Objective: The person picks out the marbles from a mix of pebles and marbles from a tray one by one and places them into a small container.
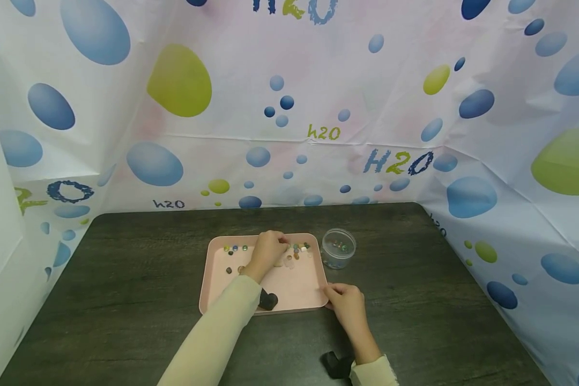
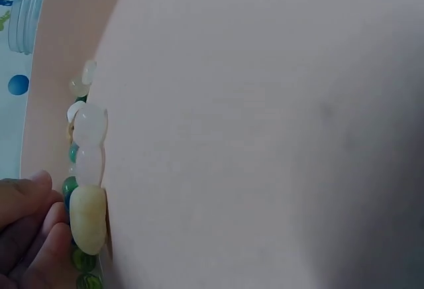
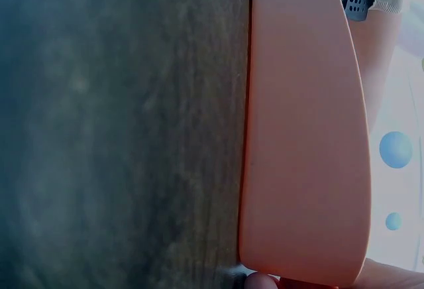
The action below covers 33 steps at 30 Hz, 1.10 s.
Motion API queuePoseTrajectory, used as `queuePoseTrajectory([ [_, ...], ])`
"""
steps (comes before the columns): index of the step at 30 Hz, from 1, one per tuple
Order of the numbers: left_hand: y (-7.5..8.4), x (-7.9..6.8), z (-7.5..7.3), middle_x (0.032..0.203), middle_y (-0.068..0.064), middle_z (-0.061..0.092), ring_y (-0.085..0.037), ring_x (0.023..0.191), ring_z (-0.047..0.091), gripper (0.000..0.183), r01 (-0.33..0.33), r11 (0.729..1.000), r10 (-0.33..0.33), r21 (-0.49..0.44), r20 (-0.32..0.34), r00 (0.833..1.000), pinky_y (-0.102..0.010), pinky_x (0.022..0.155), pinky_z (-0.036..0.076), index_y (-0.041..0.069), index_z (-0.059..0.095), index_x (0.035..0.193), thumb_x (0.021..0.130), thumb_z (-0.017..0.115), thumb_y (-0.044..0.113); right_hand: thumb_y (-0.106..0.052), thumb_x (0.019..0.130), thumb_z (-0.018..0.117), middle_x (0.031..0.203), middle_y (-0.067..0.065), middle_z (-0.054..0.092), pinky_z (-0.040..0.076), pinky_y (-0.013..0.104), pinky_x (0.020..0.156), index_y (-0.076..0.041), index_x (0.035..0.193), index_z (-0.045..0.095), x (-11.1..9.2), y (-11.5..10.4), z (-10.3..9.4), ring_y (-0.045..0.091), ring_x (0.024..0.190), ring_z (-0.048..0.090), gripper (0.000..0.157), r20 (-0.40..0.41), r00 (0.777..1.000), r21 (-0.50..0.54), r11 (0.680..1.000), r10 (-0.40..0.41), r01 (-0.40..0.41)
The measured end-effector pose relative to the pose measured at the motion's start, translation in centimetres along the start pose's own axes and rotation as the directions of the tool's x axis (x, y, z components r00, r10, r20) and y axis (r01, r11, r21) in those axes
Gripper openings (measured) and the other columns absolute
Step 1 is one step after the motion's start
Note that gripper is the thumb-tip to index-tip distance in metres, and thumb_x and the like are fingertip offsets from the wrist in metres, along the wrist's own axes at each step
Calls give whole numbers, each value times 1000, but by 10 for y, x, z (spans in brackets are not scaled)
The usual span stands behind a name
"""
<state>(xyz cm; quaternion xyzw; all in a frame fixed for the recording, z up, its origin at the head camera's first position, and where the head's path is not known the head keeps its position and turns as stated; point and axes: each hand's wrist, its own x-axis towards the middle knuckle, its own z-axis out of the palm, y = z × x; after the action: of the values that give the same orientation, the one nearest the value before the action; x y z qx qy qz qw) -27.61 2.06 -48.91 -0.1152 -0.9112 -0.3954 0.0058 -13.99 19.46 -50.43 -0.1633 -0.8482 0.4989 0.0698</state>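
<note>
My left hand (image 1: 266,252) reaches over the pink tray (image 1: 299,297) to its far side, thumb and fingers bent together among small stones and marbles. In the left wrist view its fingertips come right up to a green marble (image 2: 69,185), beside a yellowish oval stone (image 2: 88,219) and a whitish translucent stone (image 2: 90,124). I cannot tell whether anything is pinched there. At the tray's near right corner my right hand (image 1: 348,305) grips the edge between thumb and fingers. The right wrist view shows the tray wall (image 3: 305,136) close up, with fingertips at its corner.
A clear round jar (image 1: 338,257) with some small stones inside stands just right of the tray. Several marbles (image 1: 235,248) lie at the tray's back left, and a dark one (image 1: 229,270) sits lower. Around the dark wooden table (image 1: 140,279) hangs a patterned sheet (image 1: 231,107).
</note>
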Motion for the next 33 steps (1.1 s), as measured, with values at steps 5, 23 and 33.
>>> queuePoseTrajectory([
  [5, 0, -2, 1, 98, -11, 76, -24, 90, 71, 10, -11, 999, 10, 33, 45, 999, -34, 78, 58, 4, 78, 97, 89, 72, 5, -7, 87, 66, 91, 21, 76, 59, 25, 58, 6, 91, 78, 0, 0, 0, 15, 68, 71, 18, 0, 1000, -2, 1000, 3, -3],
  [23, -14, -1, 1, 97, -8, 77, -22, 89, 70, 6, 21, 1000, -20, -6, 81, 996, -33, 79, 57, 7, 79, 91, 88, 75, 11, -9, 87, 65, 85, 17, 76, 57, 22, 56, 4, 89, 79, 2, 2, 0, 9, 62, 68, 19, 2, 1000, -5, 1000, 0, 0],
  [33, -9, -3, -1, 96, -9, 78, -24, 91, 72, 8, 38, 997, -36, -72, 19, 999, -33, 78, 58, 8, 81, 90, 89, 74, 12, -8, 88, 67, 89, 20, 76, 59, 24, 57, 6, 89, 78, 0, 1, -1, 16, 67, 71, 17, 3, 1000, -7, 1000, -13, 13],
])
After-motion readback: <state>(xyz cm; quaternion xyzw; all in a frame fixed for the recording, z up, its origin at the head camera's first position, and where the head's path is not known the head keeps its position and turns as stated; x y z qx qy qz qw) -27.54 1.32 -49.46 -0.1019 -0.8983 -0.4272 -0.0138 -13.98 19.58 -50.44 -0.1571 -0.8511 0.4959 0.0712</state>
